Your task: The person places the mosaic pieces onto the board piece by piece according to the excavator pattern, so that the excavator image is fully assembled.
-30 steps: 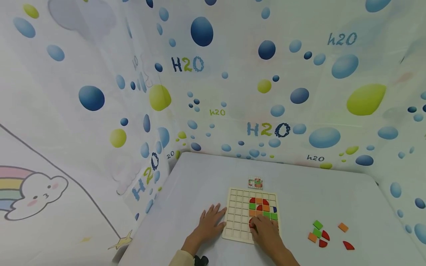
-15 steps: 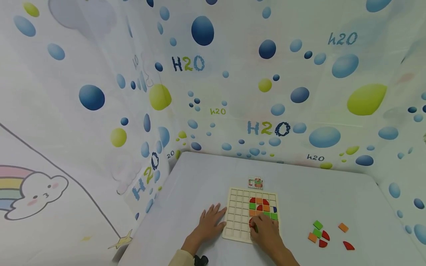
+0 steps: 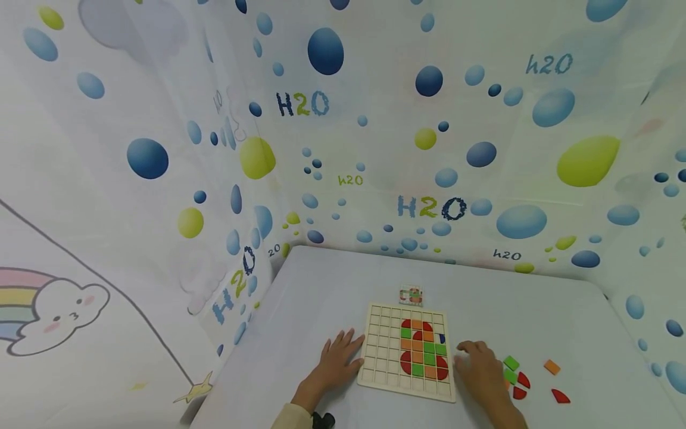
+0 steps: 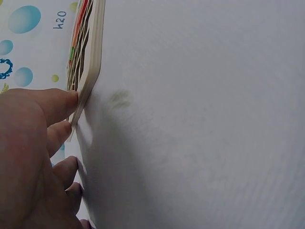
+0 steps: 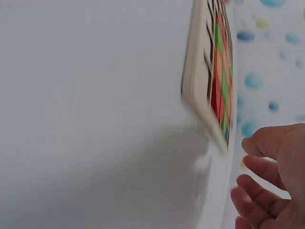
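While the left hand (image 3: 339, 362) lies fingers spread, touching the left edge of the gridded board (image 3: 383, 342), the right hand (image 3: 479, 370), fingers loosely bent, holding nothing, is just beyond its right edge. Board at lower centre of frame, seated tiles (image 3: 418, 344) mostly right of its middle. Patterned card (image 3: 411, 295) just above. Lower right: loose pieces (image 3: 511, 363); right hand stands between them and board, partly hiding an orange tile (image 3: 507, 385).
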{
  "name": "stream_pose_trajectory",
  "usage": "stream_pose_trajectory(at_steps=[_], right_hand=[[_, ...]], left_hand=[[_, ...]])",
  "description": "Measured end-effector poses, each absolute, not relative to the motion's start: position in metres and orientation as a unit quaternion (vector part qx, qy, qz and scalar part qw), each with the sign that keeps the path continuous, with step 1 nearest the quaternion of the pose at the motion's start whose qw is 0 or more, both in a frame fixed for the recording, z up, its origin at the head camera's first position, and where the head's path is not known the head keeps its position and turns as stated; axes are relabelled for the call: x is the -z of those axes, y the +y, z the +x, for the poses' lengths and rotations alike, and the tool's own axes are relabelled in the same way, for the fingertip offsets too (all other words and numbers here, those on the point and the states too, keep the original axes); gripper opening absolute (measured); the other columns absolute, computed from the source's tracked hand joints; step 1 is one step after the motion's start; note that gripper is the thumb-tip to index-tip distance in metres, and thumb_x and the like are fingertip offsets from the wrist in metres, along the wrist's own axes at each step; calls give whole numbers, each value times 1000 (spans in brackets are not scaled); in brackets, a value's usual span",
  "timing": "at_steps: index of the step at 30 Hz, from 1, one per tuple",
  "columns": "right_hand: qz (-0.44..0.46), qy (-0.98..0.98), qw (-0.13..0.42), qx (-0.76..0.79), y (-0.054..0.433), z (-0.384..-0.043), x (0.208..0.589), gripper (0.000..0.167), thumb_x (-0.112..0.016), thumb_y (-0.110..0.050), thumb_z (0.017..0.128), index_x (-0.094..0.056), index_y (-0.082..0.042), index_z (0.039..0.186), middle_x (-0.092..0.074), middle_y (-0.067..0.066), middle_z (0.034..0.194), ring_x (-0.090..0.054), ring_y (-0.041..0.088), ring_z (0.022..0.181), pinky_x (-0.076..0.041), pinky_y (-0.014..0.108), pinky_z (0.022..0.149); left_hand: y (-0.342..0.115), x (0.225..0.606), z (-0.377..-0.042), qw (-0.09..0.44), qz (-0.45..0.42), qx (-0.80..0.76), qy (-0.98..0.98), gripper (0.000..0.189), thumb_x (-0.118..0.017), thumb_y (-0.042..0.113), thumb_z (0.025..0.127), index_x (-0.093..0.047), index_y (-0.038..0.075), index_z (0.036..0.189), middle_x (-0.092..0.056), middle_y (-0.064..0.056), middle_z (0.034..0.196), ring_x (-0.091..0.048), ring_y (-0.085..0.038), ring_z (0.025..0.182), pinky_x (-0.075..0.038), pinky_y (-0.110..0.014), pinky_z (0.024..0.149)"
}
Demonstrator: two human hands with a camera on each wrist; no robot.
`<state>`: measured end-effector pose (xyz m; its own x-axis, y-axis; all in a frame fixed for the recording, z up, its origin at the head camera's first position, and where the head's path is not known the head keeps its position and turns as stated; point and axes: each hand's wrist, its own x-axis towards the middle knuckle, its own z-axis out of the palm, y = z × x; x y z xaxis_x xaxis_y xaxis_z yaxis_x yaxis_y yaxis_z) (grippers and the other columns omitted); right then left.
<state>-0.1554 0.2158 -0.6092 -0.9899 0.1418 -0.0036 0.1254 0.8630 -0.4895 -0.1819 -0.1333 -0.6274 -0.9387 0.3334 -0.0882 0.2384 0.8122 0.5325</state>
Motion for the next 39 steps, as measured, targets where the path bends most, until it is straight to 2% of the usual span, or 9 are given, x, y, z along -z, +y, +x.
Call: stream_pose_trajectory(at_steps=[2,7,11,14,17,21,28,35,39], right_hand=[[-104,-961,7,-257,243,-155,606,38,-72,-19,97,-63,1,129,-56,31,131,-55,50,119,-46,66,95],[-173,-953,-10,-248,311,-150,599,51,-68,-22,99,-50,8,137,-42,45,134,-46,64,119,-46,72,89],[-263,-928,-29,-262,349,-150,602,55,-63,-17,100,-40,13,140,-34,46,133,-39,64,122,-42,75,98],[-291,-919,-44,-261,363,-146,608,51,-61,-13,101,-40,17,136,-35,45,129,-39,62,120,-43,72,99],[-288,-921,-44,-258,369,-143,612,41,-60,-8,102,-46,20,129,-42,43,121,-43,59,113,-45,67,96],[-264,-929,-19,-258,373,-144,616,34,-62,-3,100,-51,20,123,-50,41,113,-48,56,106,-47,64,90],[-262,-925,-17,-275,375,-147,618,36,-64,-2,99,-52,18,127,-50,39,116,-50,55,108,-47,66,89],[-214,-927,-3,-308,374,-165,628,37,-61,-3,99,-53,19,129,-53,39,118,-50,56,112,-45,69,92],[-169,-933,-12,-317,370,-178,629,41,-60,-8,100,-53,17,131,-55,38,119,-55,53,109,-50,62,85]], left_hand=[[-133,628,-182,91,151,-263,949,59,-61,37,106,-48,19,160,-36,-15,170,-27,-44,159,-16,-72,125],[-135,629,-182,95,158,-268,946,58,-61,36,106,-48,18,160,-37,-16,170,-27,-44,158,-17,-72,124],[-136,632,-183,95,162,-268,945,58,-60,36,106,-47,18,160,-36,-16,170,-27,-45,158,-17,-72,124],[-136,633,-183,98,160,-270,944,59,-60,36,106,-47,19,160,-36,-15,170,-26,-44,158,-16,-72,125],[-136,634,-183,98,161,-276,943,59,-59,36,106,-47,18,160,-36,-16,170,-26,-46,158,-16,-73,124],[-136,635,-183,89,168,-281,941,59,-58,37,107,-47,16,160,-36,-19,169,-27,-48,157,-16,-75,123],[-136,638,-181,83,174,-282,940,60,-55,42,108,-45,19,162,-35,-19,170,-26,-49,157,-15,-76,122],[-136,635,-183,90,165,-268,945,59,-57,38,107,-45,19,162,-35,-17,170,-25,-46,158,-15,-73,124],[-135,632,-183,92,161,-270,945,59,-59,37,106,-46,19,161,-35,-16,170,-26,-45,158,-15,-71,125]])
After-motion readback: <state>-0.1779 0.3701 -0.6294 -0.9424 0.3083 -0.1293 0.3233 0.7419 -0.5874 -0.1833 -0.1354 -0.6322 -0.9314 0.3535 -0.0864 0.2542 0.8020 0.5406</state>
